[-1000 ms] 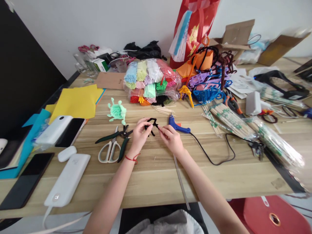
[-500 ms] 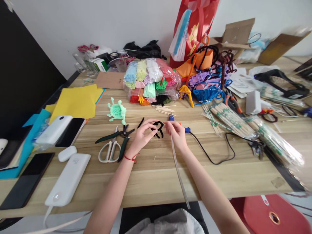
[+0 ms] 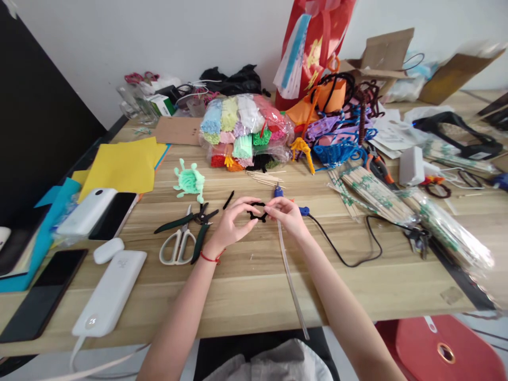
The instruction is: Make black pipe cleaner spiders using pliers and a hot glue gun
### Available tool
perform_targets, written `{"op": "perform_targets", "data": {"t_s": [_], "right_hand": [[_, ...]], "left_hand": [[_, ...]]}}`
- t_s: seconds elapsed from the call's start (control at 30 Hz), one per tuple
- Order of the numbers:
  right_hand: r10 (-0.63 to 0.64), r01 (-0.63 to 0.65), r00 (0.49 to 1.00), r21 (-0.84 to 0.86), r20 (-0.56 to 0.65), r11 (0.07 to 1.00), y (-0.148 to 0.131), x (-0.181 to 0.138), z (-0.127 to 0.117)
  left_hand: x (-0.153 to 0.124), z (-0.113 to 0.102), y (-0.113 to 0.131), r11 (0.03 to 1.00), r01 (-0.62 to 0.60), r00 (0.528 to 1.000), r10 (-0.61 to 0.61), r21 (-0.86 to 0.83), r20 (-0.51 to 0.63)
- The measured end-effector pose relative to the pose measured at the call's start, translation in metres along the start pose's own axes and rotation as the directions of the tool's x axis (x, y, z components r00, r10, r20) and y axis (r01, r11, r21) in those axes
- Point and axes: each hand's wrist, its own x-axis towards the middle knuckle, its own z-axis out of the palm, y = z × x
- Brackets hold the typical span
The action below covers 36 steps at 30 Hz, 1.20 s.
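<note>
Bright, even light fills your view; your left hand (image 3: 232,225) and right hand (image 3: 289,216) throw only faint, soft shadows on the table (image 3: 246,296), with no glare. The wide lens bows the table's edges. The wrapped sticks (image 3: 448,230) at far right look smeared, while the black pipe cleaner (image 3: 259,211) at the centre is sharp.

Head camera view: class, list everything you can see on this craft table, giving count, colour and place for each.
black pipe-cleaner piece: one, black, between both hands
pliers: one, green handles, left of the hands
scissors: one, white handles, beside pliers
glue gun: one, blue, partly behind right hand
glue stick: one, clear, near front edge
pipe-cleaner figure: one, mint green, behind pliers
pipe-cleaner bag: one, multicoloured, centre back
power bank: one, white, front left
paper: several sheets, yellow, left
skewer packs: several, tan, right
table: one, wooden
left hand: one, holding the black piece
right hand: one, pinching it
</note>
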Motion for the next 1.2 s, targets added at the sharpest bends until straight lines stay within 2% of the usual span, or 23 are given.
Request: {"op": "perform_targets", "data": {"t_s": [0.13,0.27,0.43,1.2], "right_hand": [[0.072,-0.067,0.996,0.077,-0.062,0.995,-0.001,-0.002,0.007],[0.098,-0.082,0.990,0.141,-0.104,0.987,0.001,-0.006,0.013],[0.101,-0.079,0.987,0.170,-0.124,0.982,0.005,-0.008,0.016],[0.147,-0.117,0.982,0.237,-0.114,0.964,0.002,-0.009,0.018]], "left_hand": [[-0.001,0.003,0.002,0.992,-0.046,0.997,0.053,0.115,-0.055],[-0.003,0.008,-0.002,0.965,-0.076,0.986,0.109,0.250,-0.123],[-0.005,0.010,-0.004,0.934,-0.105,0.982,0.151,0.341,-0.114],[-0.005,0.013,-0.006,0.895,-0.161,0.962,0.237,0.416,-0.136]]}}
